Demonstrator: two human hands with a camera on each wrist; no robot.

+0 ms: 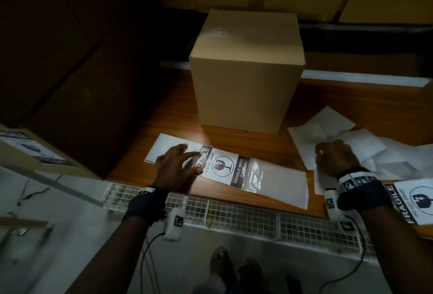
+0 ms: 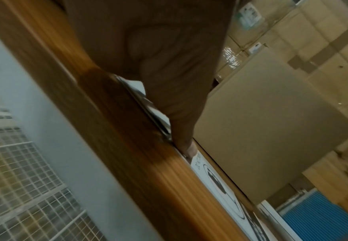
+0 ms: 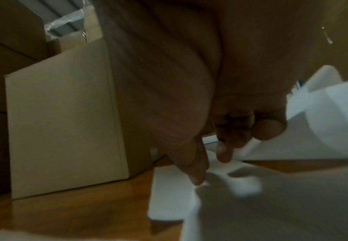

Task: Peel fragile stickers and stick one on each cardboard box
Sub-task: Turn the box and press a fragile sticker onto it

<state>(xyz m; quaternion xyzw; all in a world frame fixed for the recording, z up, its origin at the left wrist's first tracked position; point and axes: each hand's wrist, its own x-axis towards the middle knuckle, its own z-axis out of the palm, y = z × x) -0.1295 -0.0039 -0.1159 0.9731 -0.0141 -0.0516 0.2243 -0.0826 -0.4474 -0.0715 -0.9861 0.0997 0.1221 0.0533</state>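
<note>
Each wrist carries a black strap with a white, square-coded camera module. The right strap bears white printed symbols. Dark cables trail toward 6 o'clock.

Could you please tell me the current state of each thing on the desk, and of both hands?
cardboard box: upright, taped shut, no sticker visible.
fragile sticker: flat on its backing strip, unpeeled.
left hand: fingers spread, pressing the strip's left part.
right hand: fingers curled over loose backing papers; grip unclear.
</note>
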